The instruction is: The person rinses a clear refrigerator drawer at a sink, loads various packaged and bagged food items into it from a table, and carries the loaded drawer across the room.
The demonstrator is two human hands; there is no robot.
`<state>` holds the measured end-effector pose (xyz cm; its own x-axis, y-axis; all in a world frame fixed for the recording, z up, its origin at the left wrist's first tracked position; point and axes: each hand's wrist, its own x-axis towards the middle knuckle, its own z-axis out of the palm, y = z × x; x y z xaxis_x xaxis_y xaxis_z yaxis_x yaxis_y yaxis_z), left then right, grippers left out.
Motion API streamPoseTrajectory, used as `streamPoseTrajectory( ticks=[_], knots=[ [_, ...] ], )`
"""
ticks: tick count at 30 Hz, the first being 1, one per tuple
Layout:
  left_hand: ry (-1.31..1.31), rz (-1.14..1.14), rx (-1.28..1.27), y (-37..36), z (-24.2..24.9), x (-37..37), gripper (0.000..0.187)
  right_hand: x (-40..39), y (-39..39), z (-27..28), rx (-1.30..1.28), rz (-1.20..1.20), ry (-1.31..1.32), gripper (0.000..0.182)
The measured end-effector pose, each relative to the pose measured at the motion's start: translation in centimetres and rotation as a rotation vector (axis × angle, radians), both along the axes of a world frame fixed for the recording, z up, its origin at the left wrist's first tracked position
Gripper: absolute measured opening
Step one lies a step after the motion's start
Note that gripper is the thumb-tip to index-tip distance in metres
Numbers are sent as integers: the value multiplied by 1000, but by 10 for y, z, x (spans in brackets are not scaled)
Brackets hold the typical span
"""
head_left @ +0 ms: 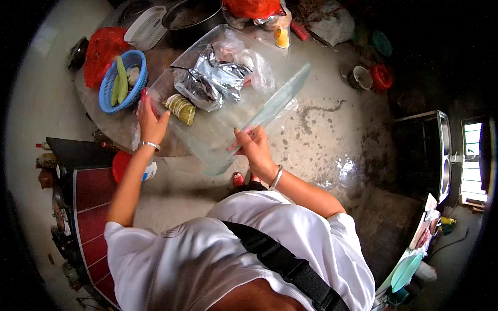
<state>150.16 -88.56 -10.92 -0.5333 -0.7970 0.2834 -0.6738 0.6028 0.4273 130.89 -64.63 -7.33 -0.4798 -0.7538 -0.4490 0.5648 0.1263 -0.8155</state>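
Observation:
A clear plastic drawer-like bin (280,98) is tilted between my two hands. My left hand (150,124) grips its left side near the corner, fingers partly hidden behind the wall. On the near right side, my right hand (254,147) pinches the rim between thumb and fingers. Silver and black plastic bags (220,78) lie bunched inside, with a clear bag (259,70) beside them. A green-yellow bundle with light string wrapped round it (180,109) rests near the bin's left edge.
Behind the bin is a round table (91,96) with a blue basket (142,72) of long green vegetables (120,83), a red bag (104,49), a white basket (147,27) and a dark pan (192,13). Below stands a red-lidded bucket (122,166). Wet patches mark the floor (332,140).

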Motion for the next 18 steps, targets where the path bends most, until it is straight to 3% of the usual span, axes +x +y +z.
streamPoseTrajectory(
  ticks=[2, 3, 6, 9, 14, 16, 18],
  knots=[
    [365, 162, 322, 13, -43, 18, 74, 3, 1, -4, 7, 24, -15, 26],
    [324, 260, 333, 20, -59, 20, 70, 3, -1, -10, 2, 36, -20, 26],
    [536, 477, 815, 84, 9, -24, 35, 1, 2, -19, -7, 97, -42, 25],
    [611, 449, 775, 82, -16, -27, 22, -17, 2, -25, 23, 226, -63, 25],
    [658, 580, 615, 92, -19, -51, 18, -91, 21, -13, 39, 620, -228, 29],
    [585, 652, 602, 95, -14, -64, 18, -137, 28, -12, 15, 590, -207, 32],
    [588, 661, 491, 86, -50, -54, 17, -188, 30, -14, 6, 566, -178, 32]
  ],
)
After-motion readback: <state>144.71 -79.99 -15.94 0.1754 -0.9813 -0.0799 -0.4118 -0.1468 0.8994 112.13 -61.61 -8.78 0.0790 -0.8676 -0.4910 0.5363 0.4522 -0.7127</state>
